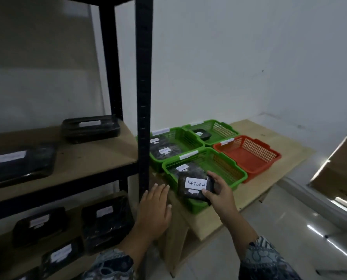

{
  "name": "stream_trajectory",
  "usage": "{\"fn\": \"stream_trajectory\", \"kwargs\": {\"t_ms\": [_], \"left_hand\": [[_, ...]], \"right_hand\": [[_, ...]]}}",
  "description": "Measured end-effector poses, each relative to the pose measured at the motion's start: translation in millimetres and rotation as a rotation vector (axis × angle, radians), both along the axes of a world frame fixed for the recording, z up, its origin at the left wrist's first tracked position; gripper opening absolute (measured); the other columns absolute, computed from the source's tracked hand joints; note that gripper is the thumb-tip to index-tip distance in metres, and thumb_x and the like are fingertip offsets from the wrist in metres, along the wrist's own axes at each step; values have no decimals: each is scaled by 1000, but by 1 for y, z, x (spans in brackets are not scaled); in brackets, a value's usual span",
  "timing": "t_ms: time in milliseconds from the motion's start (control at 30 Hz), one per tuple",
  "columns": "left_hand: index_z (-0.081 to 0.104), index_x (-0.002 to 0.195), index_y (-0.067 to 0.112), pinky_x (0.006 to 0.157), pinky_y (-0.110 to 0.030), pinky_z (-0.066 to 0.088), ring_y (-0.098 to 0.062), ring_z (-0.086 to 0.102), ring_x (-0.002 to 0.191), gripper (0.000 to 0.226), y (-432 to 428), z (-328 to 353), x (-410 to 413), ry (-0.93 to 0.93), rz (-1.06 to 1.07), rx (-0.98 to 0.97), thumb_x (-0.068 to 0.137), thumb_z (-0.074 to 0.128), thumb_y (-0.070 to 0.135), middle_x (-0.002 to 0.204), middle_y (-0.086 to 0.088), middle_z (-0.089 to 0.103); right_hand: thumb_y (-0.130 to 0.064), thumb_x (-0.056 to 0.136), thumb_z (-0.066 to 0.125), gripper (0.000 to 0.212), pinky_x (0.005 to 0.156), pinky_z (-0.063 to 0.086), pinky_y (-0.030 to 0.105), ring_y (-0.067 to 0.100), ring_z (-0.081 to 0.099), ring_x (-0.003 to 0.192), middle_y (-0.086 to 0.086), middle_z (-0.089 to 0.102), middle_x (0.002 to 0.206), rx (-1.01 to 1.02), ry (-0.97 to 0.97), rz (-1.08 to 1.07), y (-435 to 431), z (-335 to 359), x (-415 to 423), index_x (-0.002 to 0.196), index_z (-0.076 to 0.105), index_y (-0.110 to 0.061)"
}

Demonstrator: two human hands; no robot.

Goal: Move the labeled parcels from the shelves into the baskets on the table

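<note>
The black metal rack (144, 98) fills my left side, its wooden boards carrying dark wrapped parcels with white labels: two on the upper board (90, 128) (21, 164) and at least three on the lower one (108, 221) (40, 225) (61, 257). To its right stands the plywood table (269, 134) with four slatted baskets set close together: an orange basket (249, 156) holding nothing I can see, a far green basket (223, 128) with one small dark parcel, a left green basket (188, 136) with dark parcels in it, and the nearest green basket (239, 178), which already holds a labelled parcel at its back.

Over the near end of that nearest basket is the parcel I am carrying (195, 187). It is a small, flat, roughly square packet in glossy black wrap, crinkled at the edges, tilted up so its face looks at me. Whether it touches the basket I cannot tell.

My right hand (221, 193) grips it from the right, thumb across the lower front corner, fingers curled behind. My left hand (154, 207) is flat, fingers straight and together, holding nothing, just beside the rack's front post.

A white label (196, 183) reads "RETURN" in handwritten capitals; a smaller white strip (194, 191) sits beneath it.
</note>
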State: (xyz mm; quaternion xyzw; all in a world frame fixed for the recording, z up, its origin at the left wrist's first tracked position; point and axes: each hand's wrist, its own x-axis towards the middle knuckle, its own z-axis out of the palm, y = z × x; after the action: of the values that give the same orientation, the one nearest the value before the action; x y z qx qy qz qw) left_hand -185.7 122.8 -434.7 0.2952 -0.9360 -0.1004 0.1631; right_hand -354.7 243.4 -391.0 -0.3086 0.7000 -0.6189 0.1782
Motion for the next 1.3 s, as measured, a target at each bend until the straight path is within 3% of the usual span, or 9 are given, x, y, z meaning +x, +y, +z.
{"fn": "stream_trajectory", "kwargs": {"t_ms": [100, 233, 367, 533, 700, 800, 1000, 1167, 1300], "left_hand": [[59, 123, 10, 91, -46, 49, -27, 58, 114, 55, -23, -4, -46, 3, -23, 27, 79, 38, 35, 123, -7, 62], [46, 135, 9, 105, -46, 36, -28, 42, 130, 58, -49, -9, -98, 30, -38, 69, 86, 31, 36, 138, -9, 48], [39, 140, 10, 110, -43, 25, -28, 31, 136, 59, -75, -21, -133, 12, -7, 78, 88, 31, 36, 144, -8, 41], [40, 140, 10, 110, -45, 25, -29, 31, 137, 66, -96, -44, -159, -3, 50, 118, 86, 23, 42, 144, -10, 42], [25, 147, 12, 114, -41, 11, -26, 15, 142, 68, -103, -48, -183, -74, 190, 142, 86, 23, 40, 153, -7, 25], [24, 147, 10, 116, -43, 12, -29, 13, 142, 67, -98, -51, -196, -99, 275, 173, 86, 24, 39, 153, -9, 24], [40, 138, 1, 109, -48, 26, -39, 28, 136, 63, -87, -58, -208, -31, 443, 220, 86, 34, 36, 144, -20, 38], [33, 142, 0, 111, -40, 23, -33, 25, 139, 61, -83, -55, -208, -47, 577, 213, 89, 39, 31, 148, -20, 31], [28, 145, 3, 112, -37, 21, -30, 23, 140, 67, -84, -60, -207, -77, 602, 228, 88, 35, 37, 150, -17, 28]], "right_hand": [[19, 79, 60, 54, 90, 53, 40, 22, 60, 99, -13, 55, 103, -9, -49, -23, -20, -4, -37, 126, 55, -8], [17, 81, 59, 53, 75, 58, 26, 25, 60, 99, -6, 57, 108, 22, -104, -59, -47, -8, -87, 119, 57, -20], [13, 82, 61, 53, 85, 54, 36, 26, 57, 106, 4, 54, 121, 70, -69, -84, -66, -15, -137, 121, 58, -23], [13, 82, 61, 53, 74, 50, 19, 20, 56, 102, 6, 55, 120, 129, -55, -94, -88, -28, -194, 127, 56, -14], [13, 81, 61, 53, 89, 46, 29, 24, 54, 114, 14, 55, 130, 210, -30, -31, -114, -49, -255, 128, 56, -10], [13, 82, 60, 52, 85, 42, 22, 17, 50, 110, 12, 55, 129, 273, 36, 29, -129, -53, -286, 128, 56, -9], [11, 85, 56, 52, 92, 41, 24, 18, 48, 115, 12, 52, 133, 412, 69, 201, -146, -76, -324, 132, 53, -11], [10, 84, 57, 52, 91, 39, 22, 24, 51, 119, 10, 55, 130, 484, 129, 313, -157, -98, -325, 130, 54, -14], [2, 88, 56, 32, 93, 46, 37, 28, 54, 113, 12, 59, 123, 553, 156, 292, -166, -111, -323, 116, 50, -14]]}}
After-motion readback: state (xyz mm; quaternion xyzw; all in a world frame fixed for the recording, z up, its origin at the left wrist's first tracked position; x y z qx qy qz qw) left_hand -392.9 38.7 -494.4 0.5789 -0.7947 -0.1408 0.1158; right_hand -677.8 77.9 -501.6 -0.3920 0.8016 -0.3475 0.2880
